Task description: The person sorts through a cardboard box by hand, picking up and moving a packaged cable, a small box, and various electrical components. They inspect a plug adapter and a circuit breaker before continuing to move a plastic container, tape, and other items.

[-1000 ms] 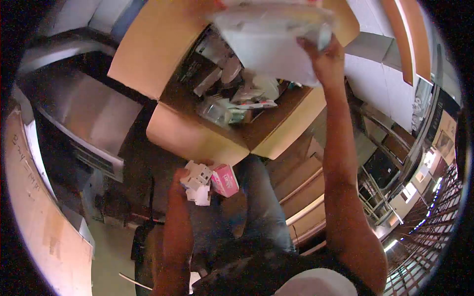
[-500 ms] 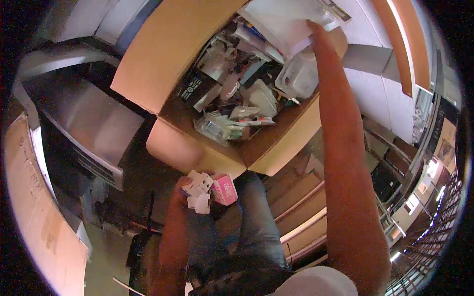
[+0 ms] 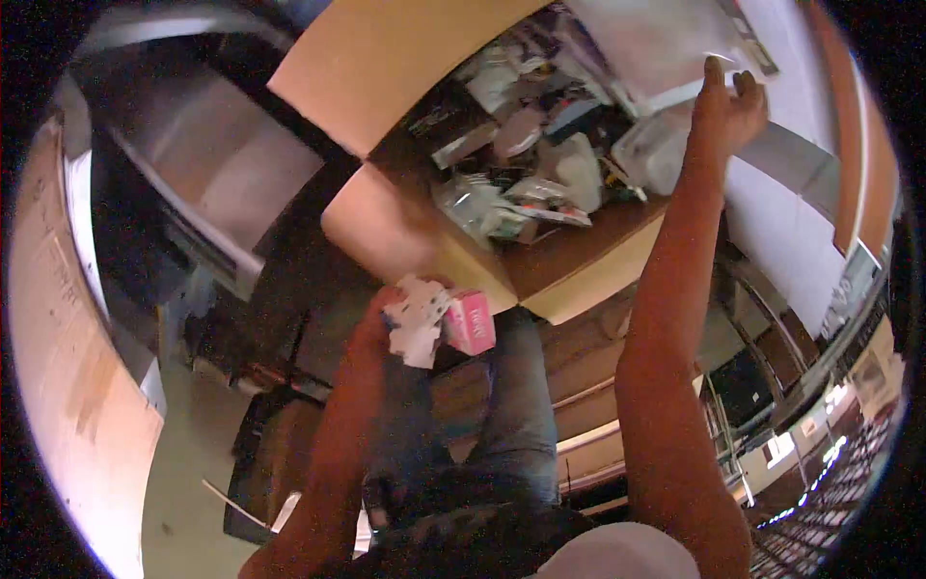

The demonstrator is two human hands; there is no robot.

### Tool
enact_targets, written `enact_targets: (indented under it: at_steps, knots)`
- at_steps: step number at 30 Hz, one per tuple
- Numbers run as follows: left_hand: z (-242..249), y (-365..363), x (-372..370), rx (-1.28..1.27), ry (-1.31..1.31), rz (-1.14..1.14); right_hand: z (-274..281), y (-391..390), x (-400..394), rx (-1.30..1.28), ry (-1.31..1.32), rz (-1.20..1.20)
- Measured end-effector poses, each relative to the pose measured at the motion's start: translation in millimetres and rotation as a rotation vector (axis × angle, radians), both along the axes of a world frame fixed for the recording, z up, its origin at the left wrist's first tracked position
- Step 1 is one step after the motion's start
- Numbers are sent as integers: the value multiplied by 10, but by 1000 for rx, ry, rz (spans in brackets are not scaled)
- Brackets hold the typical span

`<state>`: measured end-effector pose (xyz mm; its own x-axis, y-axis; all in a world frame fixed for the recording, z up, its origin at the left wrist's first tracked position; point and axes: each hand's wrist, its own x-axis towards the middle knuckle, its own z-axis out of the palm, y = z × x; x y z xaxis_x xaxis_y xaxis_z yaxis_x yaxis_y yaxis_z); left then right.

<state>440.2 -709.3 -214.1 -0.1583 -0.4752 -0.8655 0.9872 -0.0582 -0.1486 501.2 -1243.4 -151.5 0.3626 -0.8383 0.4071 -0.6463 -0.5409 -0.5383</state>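
Low in front of my body, my left hand is closed on torn white cardboard pieces with small holes in them. A small pink box with white lettering is beside the pieces, apparently in the same grip. My right hand is raised over the far right of a large cardboard carton, thumb and fingers apart. Close to its fingertips lies a pale translucent plastic sheet or bag, blurred. Inside the carton are clear plastic packs, a white plastic container and other mixed pieces.
A grey metal-looking unit stands left of the carton. Farther left leans a brown cardboard panel. Wooden boards lie below the carton, beside my legs. White panels and an orange-brown strip rise at the right.
My right hand has drawn away from the plastic sheet, rightward, and its fingers have spread. My left hand keeps its hold on the cardboard pieces. The whole view has shifted, with the carton farther right.
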Motion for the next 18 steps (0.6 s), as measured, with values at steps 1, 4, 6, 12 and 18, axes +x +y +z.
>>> enact_targets:
  at_steps: [1,4,6,12,18]
  knots:
    - [4,10,7,2,5,17,-99,191,-2,-42,33,44]
    - [-19,75,-65,8,47,71,-625,1011,-78,440,268,306]
    - [-55,124,-105,22,71,97,-1159,1479,-228,655,430,494]
    - [-298,387,-406,61,148,121,-1780,2135,-343,531,1121,744]
    - [-387,552,-535,82,114,150,-1823,2284,-589,489,1244,933]
